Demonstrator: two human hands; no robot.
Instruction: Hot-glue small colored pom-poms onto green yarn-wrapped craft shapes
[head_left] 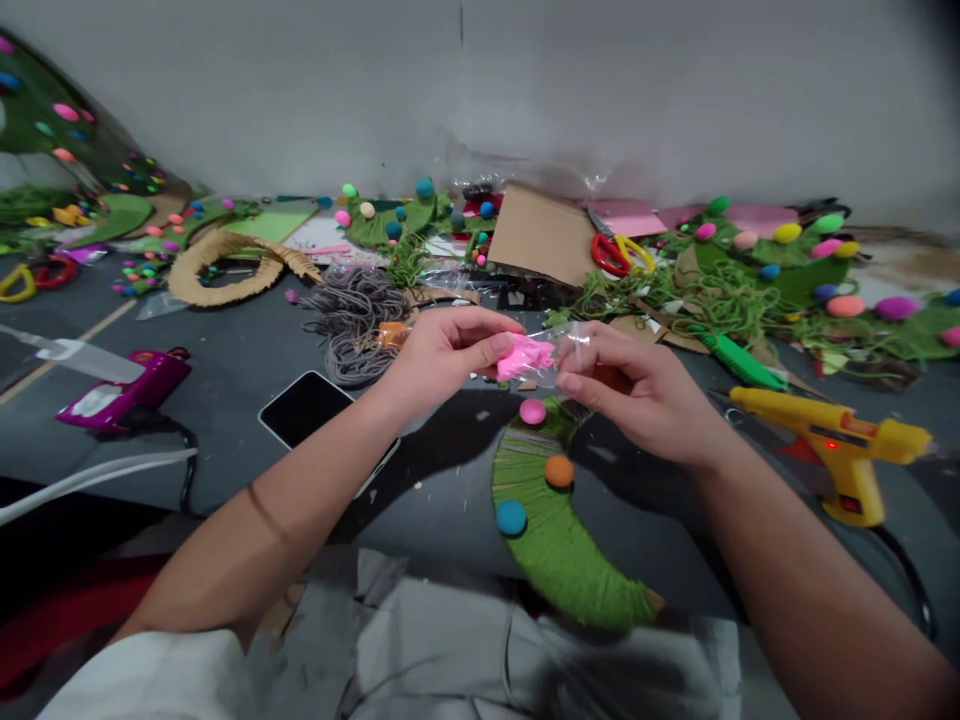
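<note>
My left hand (457,355) pinches a lump of bright pink modelling clay (523,355) inside a clear plastic bag (553,338). The other side of the bag is gripped by the fingers of my right hand (637,390). Both hands are raised over the table. Just below them lies a curved form wrapped in green yarn (574,555), reaching over the table's front edge. It carries a pink ball (532,411), an orange ball (559,471) and a blue ball (511,517).
A yellow glue gun (832,430) with a lit red light lies at right, beside a green cutter (742,360). Left are a phone (307,405), grey yarn (352,310) and a purple power strip (127,390). Scissors (611,255), cardboard (541,235) and green yarn scraps (675,290) lie behind.
</note>
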